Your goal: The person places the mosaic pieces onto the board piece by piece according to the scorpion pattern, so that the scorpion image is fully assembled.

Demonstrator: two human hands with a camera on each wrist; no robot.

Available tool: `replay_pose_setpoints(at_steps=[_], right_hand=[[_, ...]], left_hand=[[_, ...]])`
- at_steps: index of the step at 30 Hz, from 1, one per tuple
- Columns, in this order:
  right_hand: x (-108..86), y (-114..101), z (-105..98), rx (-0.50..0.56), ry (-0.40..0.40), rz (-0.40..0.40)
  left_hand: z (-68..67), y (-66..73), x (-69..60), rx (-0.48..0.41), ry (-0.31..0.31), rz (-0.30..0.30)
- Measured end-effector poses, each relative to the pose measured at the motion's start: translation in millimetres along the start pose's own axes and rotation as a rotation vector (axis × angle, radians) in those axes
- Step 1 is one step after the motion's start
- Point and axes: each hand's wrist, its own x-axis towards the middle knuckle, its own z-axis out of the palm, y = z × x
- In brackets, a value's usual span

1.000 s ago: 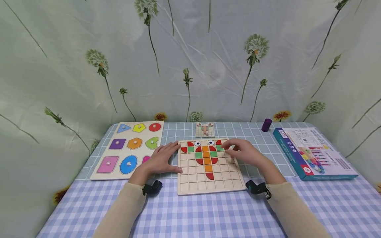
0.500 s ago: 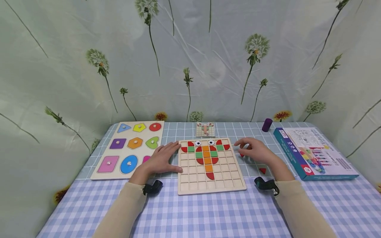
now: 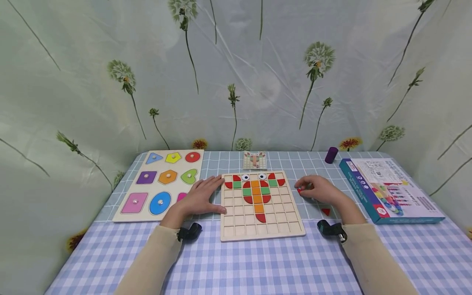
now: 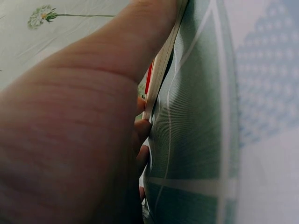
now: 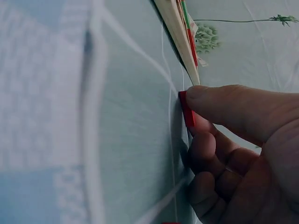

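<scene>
My left hand (image 3: 200, 198) lies at the left edge of the wooden grid board (image 3: 237, 230), fingers extended along it and thumb stretched toward its lower left side. Red, green and orange pieces and two eye pieces form a figure on the board. To the board's right, my right hand (image 3: 320, 189) pinches a small red piece (image 5: 187, 109) between thumb and finger, low at the tablecloth. Its outline is mostly covered by the fingers. Another red triangle piece (image 3: 326, 211) lies on the cloth below that hand. Behind the board is a small pattern card (image 3: 254, 160).
On the left lies a shape puzzle board (image 3: 151, 188) with knobbed pieces. A boxed toy set (image 3: 398, 188) is at the right, beyond my right hand. Near the back right stands a purple cylinder (image 3: 331, 155). A checked cloth (image 3: 258, 266) covers the table's front.
My right hand has left the board's upper right, where a red quarter-round piece now shows. It has moved right and taken hold of a red piece on the cloth. My left hand stays put.
</scene>
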Motion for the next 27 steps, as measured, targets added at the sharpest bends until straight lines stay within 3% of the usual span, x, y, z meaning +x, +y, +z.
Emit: replay_pose_setpoints(at_steps=[16, 27], right_hand=[[0.5, -1, 3, -0.010, 0.011, -0.014], [1.1, -27, 10, 0.018, -0.005, -0.045]], left_hand=[[0.6, -1.2, 0.5, -0.012, 0.004, 0.008], [0.3, -1.3, -0.3, -0.032, 0.005, 0.005]])
